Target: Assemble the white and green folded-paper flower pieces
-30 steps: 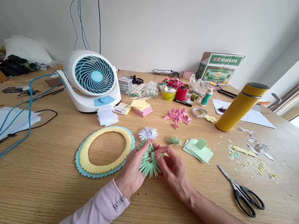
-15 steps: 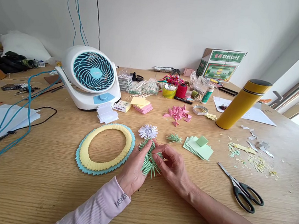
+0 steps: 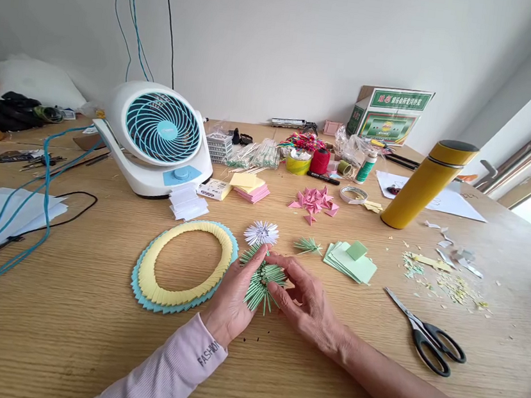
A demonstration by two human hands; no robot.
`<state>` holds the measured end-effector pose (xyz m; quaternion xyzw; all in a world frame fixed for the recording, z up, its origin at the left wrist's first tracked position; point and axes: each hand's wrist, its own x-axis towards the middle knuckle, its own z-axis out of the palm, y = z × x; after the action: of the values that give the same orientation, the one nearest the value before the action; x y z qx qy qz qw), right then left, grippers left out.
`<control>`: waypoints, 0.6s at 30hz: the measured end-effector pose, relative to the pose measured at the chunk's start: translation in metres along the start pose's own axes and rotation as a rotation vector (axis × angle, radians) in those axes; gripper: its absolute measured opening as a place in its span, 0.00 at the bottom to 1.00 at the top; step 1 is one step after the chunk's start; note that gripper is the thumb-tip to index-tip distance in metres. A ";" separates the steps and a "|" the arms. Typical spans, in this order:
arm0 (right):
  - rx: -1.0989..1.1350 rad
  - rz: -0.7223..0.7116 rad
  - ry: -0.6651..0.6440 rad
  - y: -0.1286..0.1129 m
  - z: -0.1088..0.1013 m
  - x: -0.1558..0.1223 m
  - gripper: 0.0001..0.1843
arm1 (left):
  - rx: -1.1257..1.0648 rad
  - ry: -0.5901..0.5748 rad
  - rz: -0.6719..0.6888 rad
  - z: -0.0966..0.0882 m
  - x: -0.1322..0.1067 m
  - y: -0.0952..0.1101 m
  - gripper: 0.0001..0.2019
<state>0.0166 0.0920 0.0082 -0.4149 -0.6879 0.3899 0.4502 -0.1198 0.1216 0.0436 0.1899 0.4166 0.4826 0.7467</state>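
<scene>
The left hand (image 3: 233, 295) clamped a spiky green rosette (image 3: 259, 296) over the worktop (image 3: 300, 390); the right hand (image 3: 313, 305) curled at its right edge, whether pinching I couldn't tell. A white rosette (image 3: 261, 232) lay just beyond, scissors (image 3: 417, 325) well off to the right.

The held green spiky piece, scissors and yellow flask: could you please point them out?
Held green spiky piece (image 3: 260, 287), head view: central spikes.
Scissors (image 3: 416, 323), head view: near pivot.
Yellow flask (image 3: 409, 189), head view: mid-body.

Paper-craft workspace: wooden table (image 3: 271, 387) with scissors (image 3: 415, 322), red thread (image 3: 319, 162), paper scraps (image 3: 462, 291).
</scene>
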 end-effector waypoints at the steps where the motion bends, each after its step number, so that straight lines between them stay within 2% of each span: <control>1: 0.002 -0.003 -0.002 -0.001 0.000 0.000 0.22 | -0.006 -0.017 0.010 0.000 0.000 0.000 0.13; 8: 0.090 0.029 -0.027 -0.005 -0.002 -0.002 0.25 | -0.011 -0.068 0.028 -0.004 0.002 -0.001 0.14; 12: 0.138 0.031 -0.011 -0.007 -0.002 -0.001 0.23 | 0.021 -0.110 0.009 -0.006 0.004 -0.002 0.14; 18: 0.222 0.100 0.067 -0.003 0.003 -0.002 0.18 | 0.003 -0.110 0.015 -0.006 0.002 -0.002 0.12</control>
<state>0.0137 0.0884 0.0095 -0.4091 -0.6034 0.4718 0.4960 -0.1231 0.1218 0.0373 0.2203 0.3740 0.4764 0.7646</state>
